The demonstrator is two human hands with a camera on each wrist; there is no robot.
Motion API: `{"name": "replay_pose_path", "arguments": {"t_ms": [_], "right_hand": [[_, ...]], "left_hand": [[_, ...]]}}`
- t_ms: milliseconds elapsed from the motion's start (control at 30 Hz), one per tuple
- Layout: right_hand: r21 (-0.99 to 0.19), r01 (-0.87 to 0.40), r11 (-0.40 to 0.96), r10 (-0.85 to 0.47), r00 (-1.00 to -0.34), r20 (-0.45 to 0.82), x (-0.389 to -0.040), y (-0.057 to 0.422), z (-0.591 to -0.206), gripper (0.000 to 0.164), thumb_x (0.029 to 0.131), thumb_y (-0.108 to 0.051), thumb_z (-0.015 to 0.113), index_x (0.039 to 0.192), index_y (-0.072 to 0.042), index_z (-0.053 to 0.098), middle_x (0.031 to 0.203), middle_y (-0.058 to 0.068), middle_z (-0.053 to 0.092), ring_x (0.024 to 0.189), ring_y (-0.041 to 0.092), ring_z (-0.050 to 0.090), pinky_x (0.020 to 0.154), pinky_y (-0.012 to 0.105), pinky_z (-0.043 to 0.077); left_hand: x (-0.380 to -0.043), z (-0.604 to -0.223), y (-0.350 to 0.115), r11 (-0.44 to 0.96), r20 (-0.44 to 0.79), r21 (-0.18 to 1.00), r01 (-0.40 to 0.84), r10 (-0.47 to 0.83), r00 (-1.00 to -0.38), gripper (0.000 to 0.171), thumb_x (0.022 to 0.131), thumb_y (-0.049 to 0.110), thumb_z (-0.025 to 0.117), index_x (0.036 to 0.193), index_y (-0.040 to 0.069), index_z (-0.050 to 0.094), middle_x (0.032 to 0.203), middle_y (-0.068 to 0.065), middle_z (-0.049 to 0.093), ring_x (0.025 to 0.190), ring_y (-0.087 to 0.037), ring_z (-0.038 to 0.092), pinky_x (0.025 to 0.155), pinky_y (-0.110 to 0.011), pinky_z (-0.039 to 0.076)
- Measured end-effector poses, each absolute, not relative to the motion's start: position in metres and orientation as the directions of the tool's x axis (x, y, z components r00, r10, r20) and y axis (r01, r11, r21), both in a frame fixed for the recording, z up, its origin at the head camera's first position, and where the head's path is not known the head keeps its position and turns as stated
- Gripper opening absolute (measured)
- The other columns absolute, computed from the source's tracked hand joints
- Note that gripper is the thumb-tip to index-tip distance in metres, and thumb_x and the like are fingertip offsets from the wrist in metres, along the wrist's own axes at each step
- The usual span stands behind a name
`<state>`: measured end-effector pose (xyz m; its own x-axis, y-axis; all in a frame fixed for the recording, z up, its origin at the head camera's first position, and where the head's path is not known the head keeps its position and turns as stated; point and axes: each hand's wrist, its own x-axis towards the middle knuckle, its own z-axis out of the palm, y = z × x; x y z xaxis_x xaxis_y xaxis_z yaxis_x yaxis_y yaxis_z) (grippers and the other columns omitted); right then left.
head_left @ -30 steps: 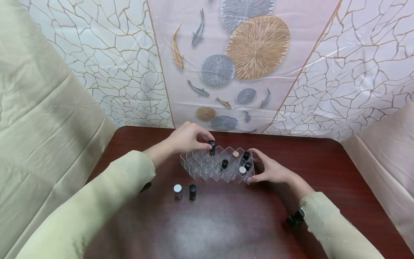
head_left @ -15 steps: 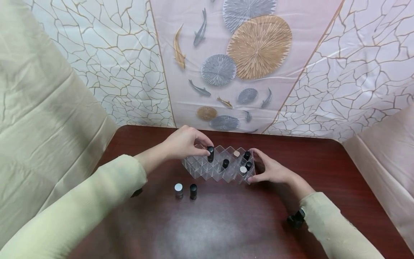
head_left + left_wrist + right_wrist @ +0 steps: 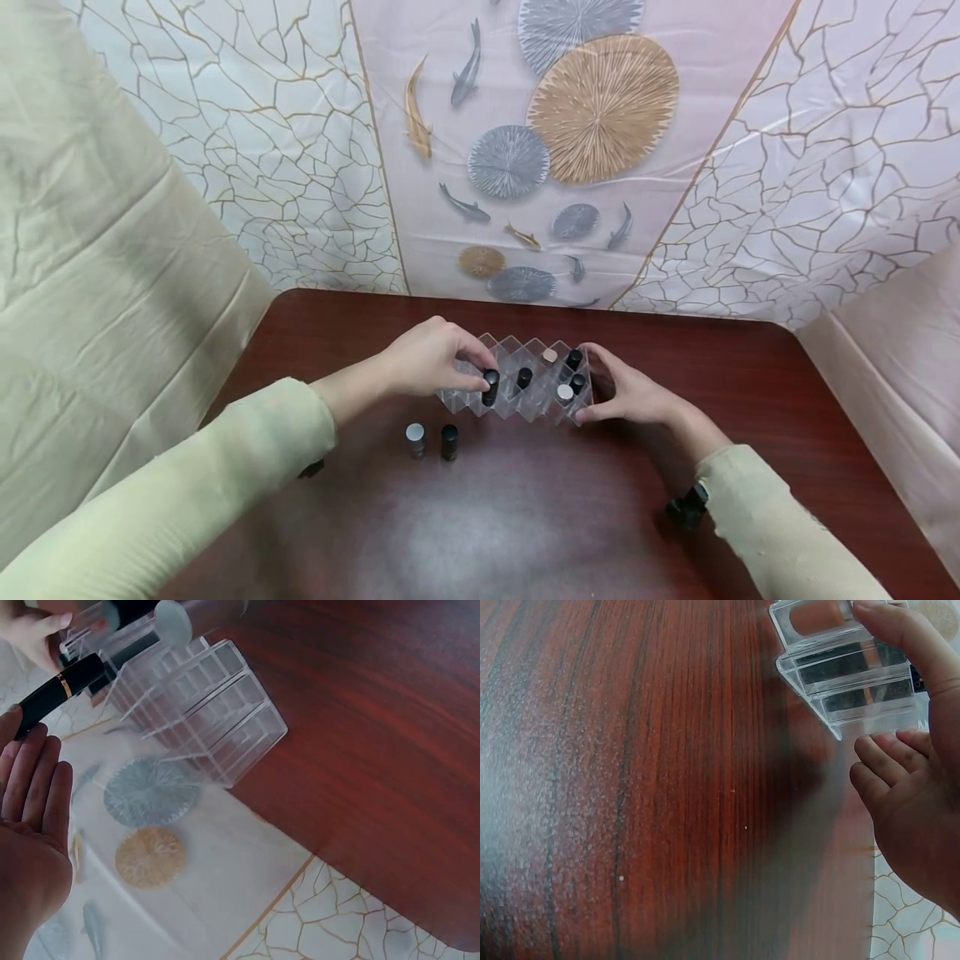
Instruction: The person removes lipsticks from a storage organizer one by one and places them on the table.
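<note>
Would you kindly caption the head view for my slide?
Left hand pinches a black tube at a clear organizer gripped by the right hand.

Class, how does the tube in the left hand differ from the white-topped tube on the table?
The held tube is black on top, the standing tube white. The left hand pinches the held tube; the standing tube rests upright on the table. Both have round tops.

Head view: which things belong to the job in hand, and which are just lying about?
Belonging:
held tube, in the left hand
rack, right hand on it
racked tubes
white-capped tube and black tube on the table, probably

Lying about:
nothing loose, apparently; just table and cloth, as setting
</note>
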<state>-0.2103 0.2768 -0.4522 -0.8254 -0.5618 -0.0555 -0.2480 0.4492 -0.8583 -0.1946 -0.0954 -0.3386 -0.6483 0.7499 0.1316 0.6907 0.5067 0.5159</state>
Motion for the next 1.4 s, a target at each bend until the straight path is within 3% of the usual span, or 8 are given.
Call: {"name": "replay_pose_path", "arguments": {"t_ms": [233,467,700,900,1000,1200,1400], "right_hand": [[-0.855,-0.264,0.447,-0.567,-0.822,-0.043,-0.212,0.278,-0.453,0.096,0.083,-0.013,0.094,0.156,-0.003,0.032,0.151,0.022,0.058,0.145,0.037,0.050,0.120,0.037,0.038],[-0.861,-0.248,0.445,-0.563,-0.824,-0.054,-0.213,0.278,-0.455,0.097,0.083,-0.012,0.094,0.156,-0.003,0.031,0.152,0.022,0.057,0.148,0.038,0.047,0.122,0.054,0.033],[-0.861,-0.252,0.441,-0.563,-0.825,-0.047,-0.212,0.277,-0.452,0.096,0.083,-0.011,0.094,0.156,-0.003,0.032,0.151,0.023,0.058,0.147,0.037,0.048,0.120,0.034,0.037],[-0.855,-0.245,0.458,-0.553,-0.831,-0.058,-0.212,0.276,-0.451,0.099,0.083,-0.012,0.094,0.157,-0.001,0.030,0.155,0.024,0.054,0.151,0.038,0.043,0.124,0.055,0.029],[-0.855,-0.244,0.458,-0.553,-0.831,-0.060,-0.212,0.276,-0.451,0.099,0.083,-0.012,0.094,0.157,-0.001,0.030,0.155,0.024,0.054,0.151,0.039,0.043,0.124,0.060,0.026],[-0.858,-0.248,0.450,-0.557,-0.829,-0.053,-0.211,0.276,-0.451,0.097,0.083,-0.012,0.094,0.157,-0.001,0.031,0.153,0.024,0.056,0.149,0.039,0.045,0.124,0.056,0.028],[-0.867,-0.252,0.430,-0.568,-0.822,-0.043,-0.211,0.276,-0.453,0.094,0.083,-0.010,0.094,0.155,-0.002,0.033,0.150,0.022,0.059,0.146,0.037,0.049,0.123,0.037,0.034]], "left_hand": [[-0.187,-0.350,-0.095,0.511,0.118,0.484,0.711,0.766,-0.631,0.020,0.088,0.020,0.087,0.109,0.018,0.085,0.101,0.010,0.082,0.097,-0.003,0.075,0.085,-0.021,0.057],[-0.181,-0.360,-0.091,0.490,0.118,0.480,0.728,0.786,-0.607,0.020,0.087,0.021,0.086,0.106,0.019,0.086,0.099,0.011,0.082,0.097,0.001,0.074,0.087,-0.021,0.057],[-0.178,-0.371,-0.088,0.475,0.091,0.497,0.726,0.804,-0.588,0.018,0.087,0.019,0.086,0.106,0.021,0.086,0.096,0.013,0.081,0.094,0.004,0.073,0.084,-0.020,0.056],[-0.175,-0.377,-0.087,0.465,0.078,0.498,0.732,0.817,-0.572,0.017,0.086,0.018,0.088,0.103,0.020,0.086,0.094,0.012,0.081,0.092,-0.002,0.075,0.081,-0.019,0.055],[-0.173,-0.379,-0.087,0.464,0.073,0.497,0.733,0.820,-0.568,0.017,0.087,0.019,0.088,0.103,0.019,0.086,0.095,0.010,0.082,0.092,-0.007,0.077,0.080,-0.019,0.056],[-0.172,-0.384,-0.087,0.467,0.036,0.520,0.715,0.825,-0.564,0.015,0.088,0.017,0.086,0.103,0.019,0.086,0.093,0.012,0.082,0.091,-0.001,0.076,0.082,-0.018,0.055],[-0.169,-0.388,-0.087,0.476,0.016,0.533,0.700,0.821,-0.570,0.014,0.087,0.017,0.086,0.101,0.019,0.086,0.092,0.013,0.082,0.093,-0.007,0.078,0.080,-0.017,0.054]]}}
